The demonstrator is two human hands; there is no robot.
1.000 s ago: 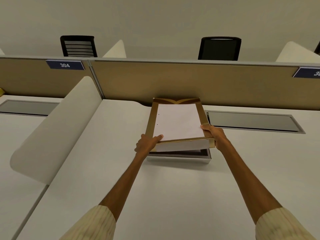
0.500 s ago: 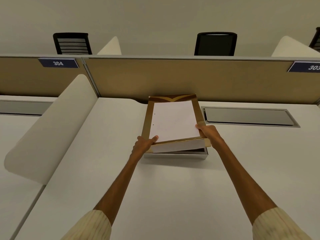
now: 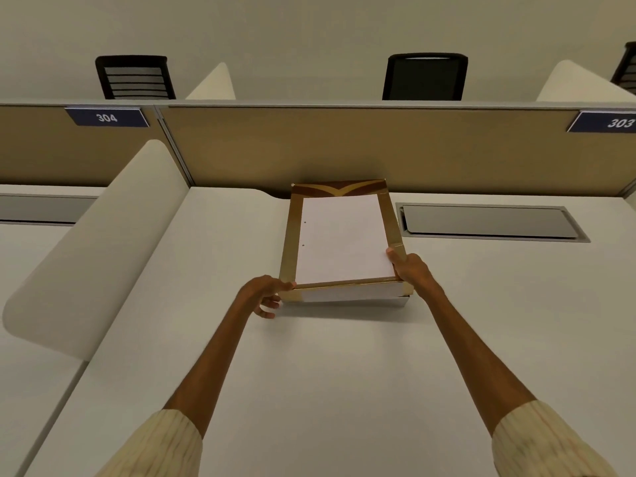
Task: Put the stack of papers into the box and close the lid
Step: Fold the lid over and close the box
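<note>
White bench (image 3: 309,373) with tan partition (image 3: 344,149) behind; signs 304 (image 3: 106,117) and 303 (image 3: 619,122); black chairs (image 3: 425,77) beyond, against a plain wall (image 3: 309,25).

Dim, warm, even overhead light, yellowish cast. Soft shadow on bench (image 3: 344,373) along box (image 3: 347,299) near edge. No glare. Wide-angle bowing of partition (image 3: 275,149) toward frame edges. Slight softness overall.

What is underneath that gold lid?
Under the gold lid the silver box shows as a thin edge at the front right. The lid covers the box's inside, so the papers cannot be seen.
</note>
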